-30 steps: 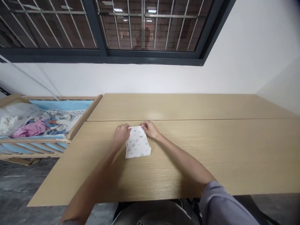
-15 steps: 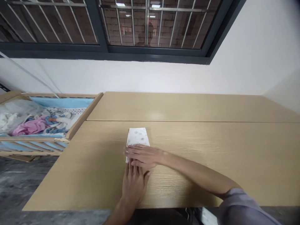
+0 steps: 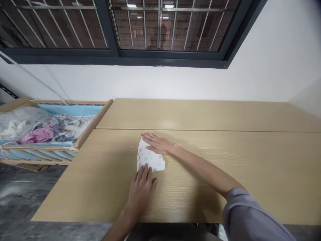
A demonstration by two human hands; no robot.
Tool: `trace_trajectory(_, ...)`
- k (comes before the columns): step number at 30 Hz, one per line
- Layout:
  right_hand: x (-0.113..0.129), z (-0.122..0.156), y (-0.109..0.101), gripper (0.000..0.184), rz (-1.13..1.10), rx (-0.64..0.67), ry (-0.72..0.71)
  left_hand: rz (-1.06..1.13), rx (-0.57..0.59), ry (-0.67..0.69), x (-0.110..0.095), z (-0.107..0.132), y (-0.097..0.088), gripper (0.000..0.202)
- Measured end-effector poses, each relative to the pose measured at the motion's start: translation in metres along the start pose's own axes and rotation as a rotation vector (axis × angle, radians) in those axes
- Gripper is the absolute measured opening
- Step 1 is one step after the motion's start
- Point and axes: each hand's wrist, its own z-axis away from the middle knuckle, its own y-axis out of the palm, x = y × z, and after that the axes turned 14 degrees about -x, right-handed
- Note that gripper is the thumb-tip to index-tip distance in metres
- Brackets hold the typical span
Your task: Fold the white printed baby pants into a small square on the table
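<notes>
A small white cloth (image 3: 149, 159) with a faint green print, apparently folded, lies flat on the wooden table. Across its far edge rests my right hand (image 3: 157, 143), palm down with the fingers stretched out to the left. My left hand (image 3: 142, 185) touches the near edge with its fingertips, fingers extended and pointing away from me. Neither hand grips the cloth. My right palm covers the cloth's far right corner.
The light wooden table (image 3: 213, 167) has a seam running across its far part. To the left stands a wooden crib (image 3: 94, 125) holding rumpled clothes (image 3: 41, 134) and a clear plastic bag. Behind the table are a white wall (image 3: 175, 82) and a barred window (image 3: 160, 58).
My right hand has slid from the cloth's near part to its far edge. More of the cloth's printed near part shows. My left hand stays at the near edge.
</notes>
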Motion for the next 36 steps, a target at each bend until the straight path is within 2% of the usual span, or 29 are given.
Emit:
trace_trajectory(4,0.044,0.041,-0.029,0.054,-0.058,-0.072,0.047,0.184,0.061,0.053,0.047,-0.016,-0.018,0.031)
trace_trajectory(6,0.061,0.067,-0.031,0.046,-0.077,-0.048,0.038,0.192,0.063,0.068,0.065,-0.020,-0.021,0.030)
trace_trajectory(8,0.074,0.090,-0.023,0.038,-0.047,-0.066,0.029,0.190,0.069,0.105,0.075,-0.021,-0.019,0.029)
trace_trajectory(11,0.087,0.116,-0.003,0.025,0.075,-0.194,0.052,0.190,0.068,0.158,0.071,-0.020,-0.016,0.032)
trace_trajectory(13,0.096,0.127,0.005,0.026,0.149,-0.261,0.080,0.193,0.065,0.169,0.062,-0.020,-0.017,0.031)
trace_trajectory(15,0.106,0.130,0.003,0.028,0.174,-0.275,0.116,0.204,0.070,0.144,0.052,-0.021,-0.022,0.027)
trace_trajectory(17,0.112,0.127,-0.008,0.024,0.128,-0.274,0.179,0.208,0.057,0.094,0.048,-0.029,-0.028,0.024)
trace_trajectory(19,0.110,0.115,-0.023,0.020,0.050,-0.300,0.277,0.177,0.007,0.048,0.049,-0.044,-0.030,0.023)
trace_trajectory(22,0.085,0.087,-0.037,0.022,-0.027,-0.381,0.418,0.056,-0.041,0.024,0.059,-0.081,-0.022,0.026)
trace_trajectory(25,0.044,0.056,-0.031,0.026,-0.020,-0.428,0.521,-0.049,-0.006,0.010,0.073,-0.121,0.000,0.030)
trace_trajectory(28,0.012,0.039,-0.013,0.026,0.057,-0.425,0.591,-0.071,0.011,-0.008,0.082,-0.144,0.025,0.028)
trace_trajectory(30,0.004,0.035,-0.002,0.028,0.105,-0.429,0.607,-0.075,0.009,-0.025,0.082,-0.146,0.036,0.029)
trace_trajectory(32,0.008,0.036,0.004,0.033,0.159,-0.477,0.578,-0.080,-0.016,-0.050,0.075,-0.140,0.042,0.036)
trace_trajectory(34,0.018,0.038,0.009,0.038,0.194,-0.501,0.475,-0.050,-0.055,-0.051,0.064,-0.130,0.047,0.051)
trace_trajectory(36,0.028,0.040,0.014,0.047,0.196,-0.443,0.321,0.034,-0.068,-0.013,0.053,-0.118,0.053,0.067)
